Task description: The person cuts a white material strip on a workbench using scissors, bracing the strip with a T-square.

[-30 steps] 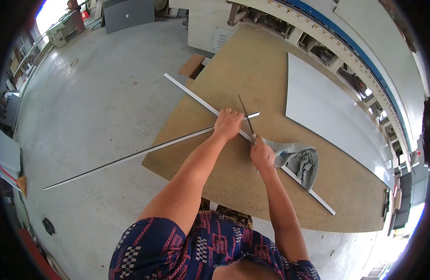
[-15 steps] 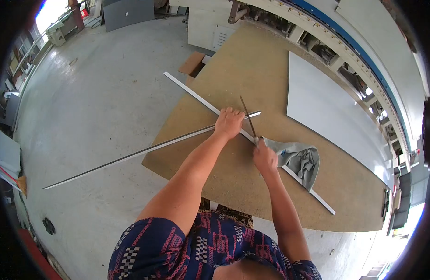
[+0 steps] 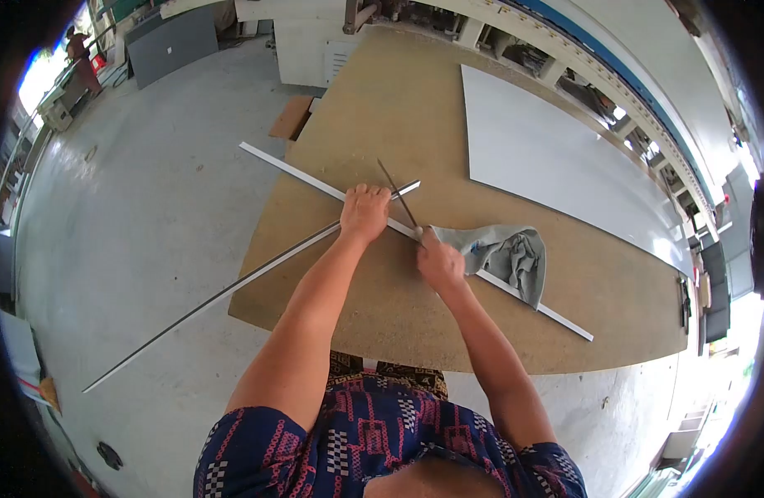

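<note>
My left hand (image 3: 365, 213) presses down where two thin strips cross, its fingers closed over them. One strip (image 3: 287, 168) runs from upper left to lower right, and the longer one (image 3: 224, 292) reaches past the table edge to the lower left. In my right hand (image 3: 440, 261) is the handle end of a thin dark file-like tool (image 3: 398, 192). The tool slants up and to the left, its blade beside my left hand and over the end of the longer strip. A grey cloth (image 3: 515, 256) lies over the first strip, right of my right hand.
The strips lie on a brown table (image 3: 399, 311). A large pale panel (image 3: 556, 153) lies at the right, beside a long machine (image 3: 614, 62). A cardboard box (image 3: 291, 118) stands by the table's left edge. A person (image 3: 77, 51) is far off at upper left.
The camera view has shifted, so the table and panel appear further left and higher. Both hands keep their places on the strips and tool; the longer strip appears at a steeper slant.
</note>
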